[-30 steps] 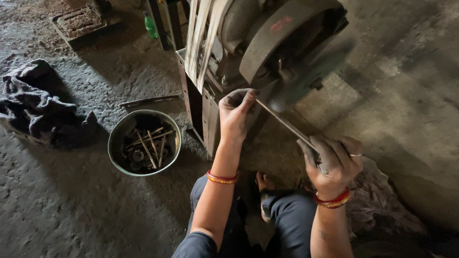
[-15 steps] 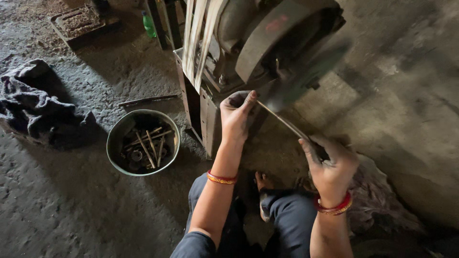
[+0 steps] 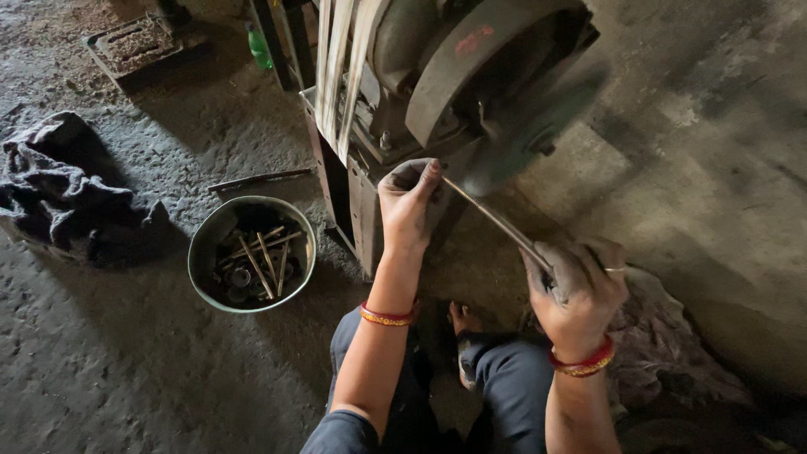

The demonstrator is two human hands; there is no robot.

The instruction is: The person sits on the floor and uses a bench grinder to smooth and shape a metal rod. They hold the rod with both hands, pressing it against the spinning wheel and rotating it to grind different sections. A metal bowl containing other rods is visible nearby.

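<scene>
both hands grip clamped on a rod at the grinder, bucket beside.

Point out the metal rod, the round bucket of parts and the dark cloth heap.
metal rod (image 3: pixel 496 223), head view, mid-length of the shaft between the two hands.
round bucket (image 3: pixel 202 248), head view, left rim.
dark cloth heap (image 3: pixel 63 189), head view, middle of the crumpled folds.

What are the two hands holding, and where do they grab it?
A thin metal rod. The left hand pinches its far end by the machine; the right hand grips its near end.
</scene>
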